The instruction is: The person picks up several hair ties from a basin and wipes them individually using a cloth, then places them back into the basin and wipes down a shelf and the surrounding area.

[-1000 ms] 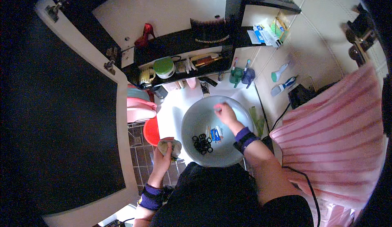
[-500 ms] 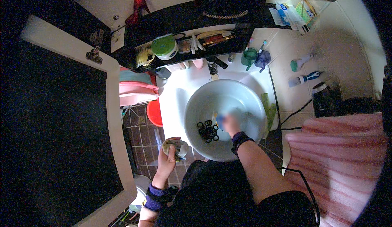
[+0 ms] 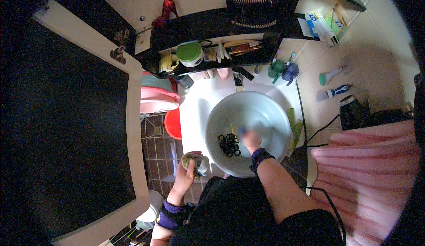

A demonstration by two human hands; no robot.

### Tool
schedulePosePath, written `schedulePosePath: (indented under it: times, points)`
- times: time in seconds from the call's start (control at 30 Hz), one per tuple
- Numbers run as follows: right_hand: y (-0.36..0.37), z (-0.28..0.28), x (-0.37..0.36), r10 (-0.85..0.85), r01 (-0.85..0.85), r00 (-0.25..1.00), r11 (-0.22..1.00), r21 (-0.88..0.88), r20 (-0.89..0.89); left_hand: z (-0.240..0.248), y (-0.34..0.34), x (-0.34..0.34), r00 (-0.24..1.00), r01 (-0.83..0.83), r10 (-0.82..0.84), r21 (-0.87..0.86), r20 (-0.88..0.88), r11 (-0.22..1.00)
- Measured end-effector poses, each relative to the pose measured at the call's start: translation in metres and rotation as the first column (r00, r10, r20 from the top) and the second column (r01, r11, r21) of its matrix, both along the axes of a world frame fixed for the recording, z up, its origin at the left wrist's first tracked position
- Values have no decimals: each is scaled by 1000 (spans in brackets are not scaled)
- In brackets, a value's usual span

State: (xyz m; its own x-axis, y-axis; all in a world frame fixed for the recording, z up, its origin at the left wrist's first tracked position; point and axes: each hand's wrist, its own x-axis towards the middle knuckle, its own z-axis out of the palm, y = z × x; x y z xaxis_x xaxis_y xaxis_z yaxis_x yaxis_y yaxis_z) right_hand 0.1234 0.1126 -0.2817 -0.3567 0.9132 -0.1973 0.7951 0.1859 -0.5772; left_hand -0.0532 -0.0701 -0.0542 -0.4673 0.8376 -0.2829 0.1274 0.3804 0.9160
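My left hand [image 3: 185, 175] is closed round a crumpled cloth-like bundle [image 3: 195, 162], greenish-grey and whitish, just left of the basin's near edge. Inside the pale grey-blue basin [image 3: 268, 104], my right hand [image 3: 251, 140] is blurred. Its fingers look closed, and a small dark blue patch shows at the fingertips; what it is cannot be made out. Beside them, on the basin's left side, lies a cluster of small black rings [image 3: 229, 146]. Some thin yellowish pieces stand out near the rings, close to the right fingertips.
Under the basin is a white sink [image 3: 191, 113], its tap [image 3: 239, 83] behind. A black shelf [image 3: 208, 67] holds a green-lidded jar [image 3: 190, 53]. Green and purple cups [image 3: 290, 72] stand at back right. A white-framed dark panel [image 3: 84, 122] fills the left; a pink towel [image 3: 363, 166] hangs right.
The whole view has shifted slightly, so the surroundings sit farther right and lower. My left hand still grips the bundle, and my right hand stays in the basin by the rings.
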Motion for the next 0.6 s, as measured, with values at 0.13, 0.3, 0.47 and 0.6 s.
schedulePosePath:
  times: [0.13,0.3,0.47,0.6]
  points:
    - [7,7,3,42,-91,965,980,-179,-259,1,-1,0,999,-22,24,53,-34,998]
    - [12,41,-28,20,-241,719,945,-223,-695,15,20,4,997,-59,65,167,-34,984]
    - [-11,194,-44,230,-470,581,878,-91,-781,15,46,8,988,-136,107,303,110,943]
    - [-42,265,-33,360,-472,652,881,14,-667,52,65,29,973,-203,130,443,190,873]
